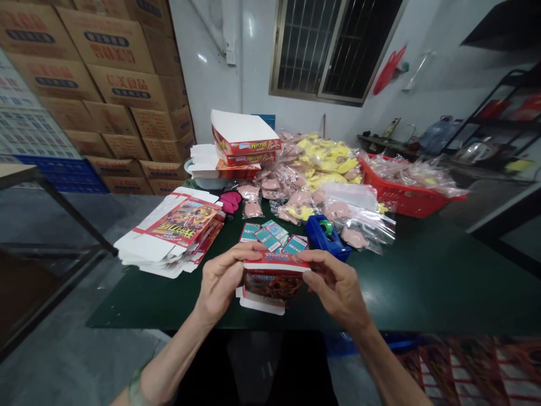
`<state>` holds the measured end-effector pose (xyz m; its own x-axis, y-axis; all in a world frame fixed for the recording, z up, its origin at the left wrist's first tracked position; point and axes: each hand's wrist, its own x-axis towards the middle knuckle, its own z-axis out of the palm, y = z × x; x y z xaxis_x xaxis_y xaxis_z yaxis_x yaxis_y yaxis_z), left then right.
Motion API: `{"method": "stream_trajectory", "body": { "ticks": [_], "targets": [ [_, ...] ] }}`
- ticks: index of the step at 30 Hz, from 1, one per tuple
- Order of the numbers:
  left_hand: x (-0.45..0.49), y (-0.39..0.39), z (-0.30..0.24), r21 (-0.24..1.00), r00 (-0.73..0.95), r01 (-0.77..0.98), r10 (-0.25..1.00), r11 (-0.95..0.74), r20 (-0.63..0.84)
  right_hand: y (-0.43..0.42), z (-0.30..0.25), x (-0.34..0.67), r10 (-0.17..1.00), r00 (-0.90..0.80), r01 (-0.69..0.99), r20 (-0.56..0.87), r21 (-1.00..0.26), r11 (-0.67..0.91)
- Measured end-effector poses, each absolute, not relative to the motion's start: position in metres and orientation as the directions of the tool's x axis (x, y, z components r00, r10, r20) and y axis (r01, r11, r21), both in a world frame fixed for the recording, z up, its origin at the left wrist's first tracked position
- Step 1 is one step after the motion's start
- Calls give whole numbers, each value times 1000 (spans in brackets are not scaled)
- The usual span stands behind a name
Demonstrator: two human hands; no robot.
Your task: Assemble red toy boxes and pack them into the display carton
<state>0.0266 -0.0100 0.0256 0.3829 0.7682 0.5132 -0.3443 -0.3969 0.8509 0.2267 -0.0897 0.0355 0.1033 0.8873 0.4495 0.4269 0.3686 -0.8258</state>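
A red printed cardboard box (274, 285) is between my two hands near the table's front edge, a white flap sticking out at its lower end. My left hand (222, 279) grips its left upper corner with thumb and fingers. On the right upper corner, my right hand (336, 285) pinches the edge in the same way. Just beyond the box lie several teal printed cards (270, 235). A blue tape dispenser (327, 237) with a green roll stands close past my right hand. To the left is a stack of flattened printed boxes (177, 228).
Bagged pink and yellow pieces (321, 163) are heaped at the back of the green table (422, 282). A red basket (414, 194) with more bags stands right of them. Folded red boxes (247, 146) are piled at back left. Brown cartons (122, 84) line the wall.
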Motion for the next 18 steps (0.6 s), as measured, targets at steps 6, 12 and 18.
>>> {"method": "stream_trajectory", "body": {
  "ticks": [6, 12, 18],
  "targets": [
    [13, -2, 59, 842, 613, -6, 663, -540, 430, -91, 46, 222, 935, 62, 382, 350, -874, 301],
    [15, 2, 60, 833, 609, -14, 656, -553, 445, -95, 43, 215, 891, 107, 513, 441, -793, 330],
    [13, -1, 48, 676, 586, -5, 546, -737, 599, -93, 39, 210, 830, 124, 565, 545, -726, 392]
  ]
}}
